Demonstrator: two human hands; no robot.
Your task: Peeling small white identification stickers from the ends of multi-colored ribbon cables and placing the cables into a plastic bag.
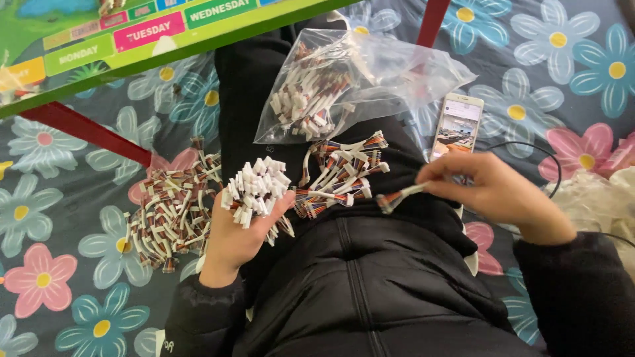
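Observation:
My left hand [235, 239] holds a thick bundle of short wire leads with white plug ends [256, 188], palm up over my lap. My right hand [496, 192] pinches a single short lead [399, 196] by its white end, its coloured tip pointing left. Between the hands, a loose heap of the same leads [340, 173] lies on my black jacket. A clear plastic bag [397, 69] holding more leads lies further up on my legs.
A larger pile of leads [169, 211] rests on the flowered blanket [59, 231] to the left. A phone [458, 122] with a lit screen lies right of the bag, a black cable [555, 165] curving beside it. A small green table with red legs [79, 129] stands top left.

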